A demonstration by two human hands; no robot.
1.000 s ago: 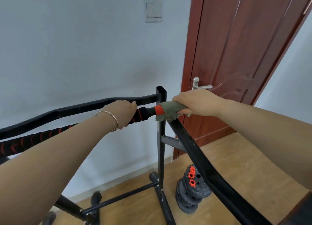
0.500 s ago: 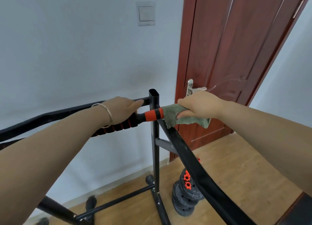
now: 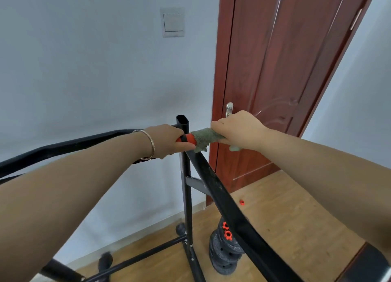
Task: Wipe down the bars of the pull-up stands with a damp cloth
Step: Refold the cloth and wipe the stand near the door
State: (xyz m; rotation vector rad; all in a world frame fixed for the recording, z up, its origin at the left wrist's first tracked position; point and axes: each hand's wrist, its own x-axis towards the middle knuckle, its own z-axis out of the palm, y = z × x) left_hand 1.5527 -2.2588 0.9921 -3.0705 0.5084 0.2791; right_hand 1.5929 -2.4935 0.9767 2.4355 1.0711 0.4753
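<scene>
Left hand (image 3: 167,140): my fingers are wrapped round the grip (image 3: 189,139) at its orange end, right beside the black upright post (image 3: 186,186). A thin bracelet (image 3: 150,144) sits on that wrist.
Right hand (image 3: 239,129): curled down over the cloth (image 3: 203,139), bunching it between fingers and thumb — nothing else in it.
Cloth: grey-green and crumpled, pressed on the top end of the slanted black bar (image 3: 232,210) and touching the orange tip of the grip. One corner hangs below my hand.
Slanted bar: runs from the cloth down toward the bottom right of the view, its upper stretch flecked with pale marks.
Curved bar (image 3: 63,146): black, sweeping off to the left behind my left forearm.
Floor (image 3: 296,218): wood. A stack of dark weight plates (image 3: 224,254) with orange collars (image 3: 227,234) stands behind the slanted bar — a small orange piece (image 3: 241,201) lies apart from it.
Behind: a red-brown door (image 3: 275,81) with a metal door handle (image 3: 229,109), and a light switch (image 3: 172,22) on the pale wall (image 3: 84,59).
</scene>
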